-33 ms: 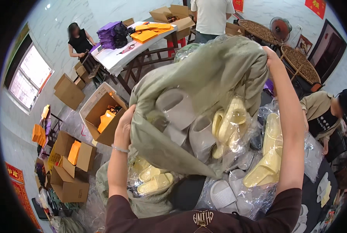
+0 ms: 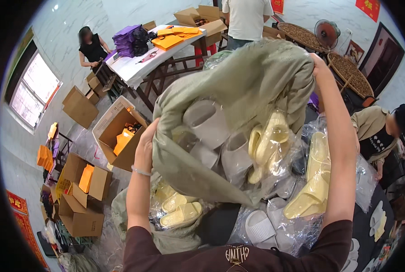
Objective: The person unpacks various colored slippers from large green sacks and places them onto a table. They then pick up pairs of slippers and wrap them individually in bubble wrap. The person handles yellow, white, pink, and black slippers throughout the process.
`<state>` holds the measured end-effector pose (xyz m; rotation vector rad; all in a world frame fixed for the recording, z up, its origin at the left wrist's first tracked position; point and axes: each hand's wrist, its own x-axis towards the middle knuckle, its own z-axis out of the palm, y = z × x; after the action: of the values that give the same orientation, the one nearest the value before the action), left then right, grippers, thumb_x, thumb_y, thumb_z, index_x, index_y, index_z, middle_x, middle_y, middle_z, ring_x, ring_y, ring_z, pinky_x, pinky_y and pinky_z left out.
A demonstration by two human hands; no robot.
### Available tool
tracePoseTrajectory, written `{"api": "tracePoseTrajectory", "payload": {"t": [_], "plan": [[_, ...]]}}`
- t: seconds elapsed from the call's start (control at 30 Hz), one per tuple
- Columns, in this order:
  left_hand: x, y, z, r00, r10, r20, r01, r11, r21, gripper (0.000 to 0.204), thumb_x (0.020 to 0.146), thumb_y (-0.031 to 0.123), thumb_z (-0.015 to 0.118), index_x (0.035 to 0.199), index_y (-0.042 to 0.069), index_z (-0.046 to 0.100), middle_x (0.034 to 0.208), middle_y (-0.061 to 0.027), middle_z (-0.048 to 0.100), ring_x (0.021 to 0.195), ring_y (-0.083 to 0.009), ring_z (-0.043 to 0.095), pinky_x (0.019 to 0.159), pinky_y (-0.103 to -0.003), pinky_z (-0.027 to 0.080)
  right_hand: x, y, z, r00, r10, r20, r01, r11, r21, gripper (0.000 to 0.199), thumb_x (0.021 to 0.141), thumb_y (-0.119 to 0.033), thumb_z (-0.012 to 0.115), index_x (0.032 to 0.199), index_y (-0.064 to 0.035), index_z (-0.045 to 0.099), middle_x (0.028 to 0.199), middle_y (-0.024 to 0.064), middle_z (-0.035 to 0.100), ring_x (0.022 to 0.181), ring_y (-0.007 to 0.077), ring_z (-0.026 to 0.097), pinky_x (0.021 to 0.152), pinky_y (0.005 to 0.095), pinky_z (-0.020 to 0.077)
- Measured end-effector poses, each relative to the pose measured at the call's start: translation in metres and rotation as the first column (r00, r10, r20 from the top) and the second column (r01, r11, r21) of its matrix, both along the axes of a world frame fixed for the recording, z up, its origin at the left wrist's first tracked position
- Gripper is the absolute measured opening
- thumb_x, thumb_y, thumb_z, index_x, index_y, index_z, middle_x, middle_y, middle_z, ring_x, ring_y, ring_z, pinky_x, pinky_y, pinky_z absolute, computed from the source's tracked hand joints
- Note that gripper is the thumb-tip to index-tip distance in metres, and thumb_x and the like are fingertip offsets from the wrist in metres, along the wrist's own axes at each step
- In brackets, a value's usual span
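Both my arms are raised, spreading a large grey-green woven sack (image 2: pixel 239 72) by its rim. My left hand (image 2: pixel 148 138) is closed on the sack's left edge, and my right hand (image 2: pixel 319 65) grips its upper right edge. In the sack's mouth lie grey slippers (image 2: pixel 207 124) and a bagged yellow pair (image 2: pixel 275 140), wrapped in clear plastic. Below the right forearm rests another yellow pair (image 2: pixel 313 181) in clear film. Grey ribbed slippers (image 2: pixel 259 226) lie close to my body, and more yellow slippers (image 2: pixel 182 215) sit below my left hand.
Cardboard boxes (image 2: pixel 82 213) stand on the left floor, beside a white crate (image 2: pixel 112 113). A table (image 2: pixel 134 70) with purple and orange packs is at the back left. One person (image 2: pixel 381 131) sits at the right; two others stand farther back. Round trays (image 2: pixel 302 36) and a fan (image 2: pixel 327 32) are behind.
The sack's rim and both hands have shifted very slightly. Otherwise everything looks the same.
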<state>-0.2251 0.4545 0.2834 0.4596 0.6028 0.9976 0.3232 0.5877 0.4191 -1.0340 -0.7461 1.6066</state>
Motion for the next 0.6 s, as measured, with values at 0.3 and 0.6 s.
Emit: {"api": "tracePoseTrajectory", "payload": {"t": [0.3,0.6], "plan": [[0.092,-0.004,0.037,0.968,0.233,-0.089,-0.169,0.876,0.452,0.034,0.089,0.02,0.048,0.112,-0.004,0.055,0.102,-0.0107,0.062,0.088,-0.0182,0.06,0.08,-0.03,0.048,0.172,-0.008,0.016,0.852,-0.524,-0.014,0.514,0.829,0.22,0.023,0.085,-0.011,0.052,0.1,0.0047,0.059,0.1,0.0159,0.063,0.09,0.0247,0.062,0.078,0.0403,0.0504],[0.125,0.041,-0.052,0.929,0.168,-0.329,-0.08,0.961,0.266,0.041,0.091,0.029,0.048,0.112,-0.004,0.056,0.101,-0.0116,0.062,0.087,-0.0173,0.06,0.078,-0.029,0.048,0.223,-0.035,-0.168,0.388,-0.593,0.706,0.659,0.714,0.237,0.022,0.079,-0.013,0.058,0.097,-0.0044,0.067,0.103,0.0102,0.065,0.09,0.0192,0.061,0.078,0.0333,0.0473]]}}
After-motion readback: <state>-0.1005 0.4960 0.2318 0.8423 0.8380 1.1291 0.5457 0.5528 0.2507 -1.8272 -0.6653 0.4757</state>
